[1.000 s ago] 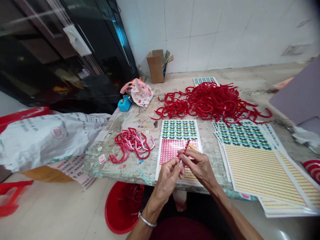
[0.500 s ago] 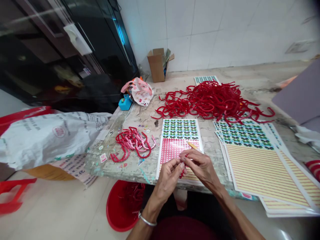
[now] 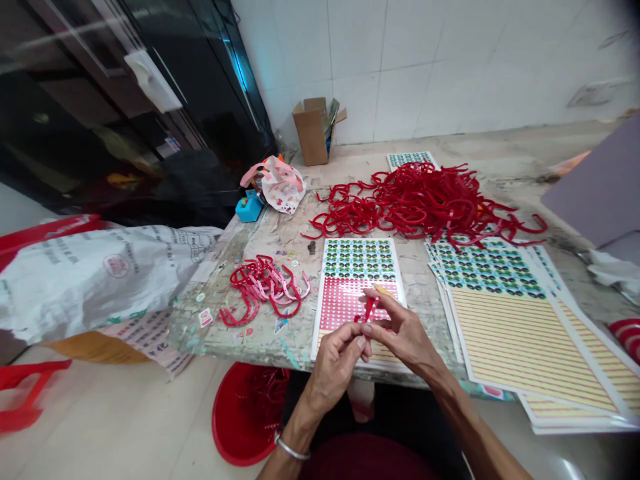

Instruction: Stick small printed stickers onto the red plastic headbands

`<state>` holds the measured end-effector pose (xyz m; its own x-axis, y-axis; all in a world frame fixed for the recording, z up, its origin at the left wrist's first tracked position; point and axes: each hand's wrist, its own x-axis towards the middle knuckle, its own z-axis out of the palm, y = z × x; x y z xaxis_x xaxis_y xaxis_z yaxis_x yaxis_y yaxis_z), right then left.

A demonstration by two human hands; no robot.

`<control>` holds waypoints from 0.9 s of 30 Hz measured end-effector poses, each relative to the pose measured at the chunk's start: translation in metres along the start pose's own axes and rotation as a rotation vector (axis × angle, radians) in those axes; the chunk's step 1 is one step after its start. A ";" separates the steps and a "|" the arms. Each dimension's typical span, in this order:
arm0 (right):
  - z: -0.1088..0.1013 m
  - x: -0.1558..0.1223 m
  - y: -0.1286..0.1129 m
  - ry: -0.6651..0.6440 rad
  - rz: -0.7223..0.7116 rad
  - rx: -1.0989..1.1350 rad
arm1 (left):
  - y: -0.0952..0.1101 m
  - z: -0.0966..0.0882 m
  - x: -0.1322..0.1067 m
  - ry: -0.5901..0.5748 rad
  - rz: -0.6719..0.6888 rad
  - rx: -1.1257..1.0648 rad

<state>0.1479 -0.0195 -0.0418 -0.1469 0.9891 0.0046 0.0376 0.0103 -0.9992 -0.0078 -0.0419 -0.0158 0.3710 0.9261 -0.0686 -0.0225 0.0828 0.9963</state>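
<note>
My left hand is closed, its thumb and fingertips pinching a narrow red strip with white marks. The strip stands up between the fingers of my right hand, whose thumb meets the left fingertips. Much of the strip is hidden by the fingers. Beneath both hands lies a sticker sheet with green-blue pictures on top, small white shapes on red in the middle and yellowish bands below. A yellow pencil-like stick rests on it, partly behind my right fingers.
A big heap of red curved strips is at the back. Several pink-and-red strips lie at left. Stacked sticker sheets overhang the front edge at right. A red basin stands below. A carton and a blue box stand farther back.
My right fingers have spread and lifted, with the red strip now showing between them. My left hand stays pinched in nearly the same place. The view has shifted slightly.
</note>
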 end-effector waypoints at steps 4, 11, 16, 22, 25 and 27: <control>-0.001 -0.001 0.003 -0.020 0.052 0.135 | -0.004 -0.002 -0.002 -0.020 0.018 -0.006; 0.001 0.003 0.009 0.004 0.013 0.175 | -0.007 -0.003 -0.001 -0.049 -0.004 -0.036; -0.001 0.004 0.006 0.013 -0.003 0.028 | -0.013 -0.004 0.000 -0.032 -0.026 -0.063; -0.001 0.005 0.009 0.012 0.056 0.081 | -0.014 -0.006 -0.001 -0.025 -0.030 -0.009; -0.002 0.006 0.008 0.020 0.056 0.115 | -0.014 -0.007 -0.001 -0.034 -0.047 0.005; -0.004 0.006 0.005 0.002 0.069 0.145 | -0.015 -0.008 -0.001 -0.038 -0.049 0.014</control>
<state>0.1508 -0.0133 -0.0467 -0.1469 0.9871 -0.0644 -0.0954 -0.0790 -0.9923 -0.0155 -0.0415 -0.0312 0.4066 0.9062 -0.1160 0.0097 0.1226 0.9924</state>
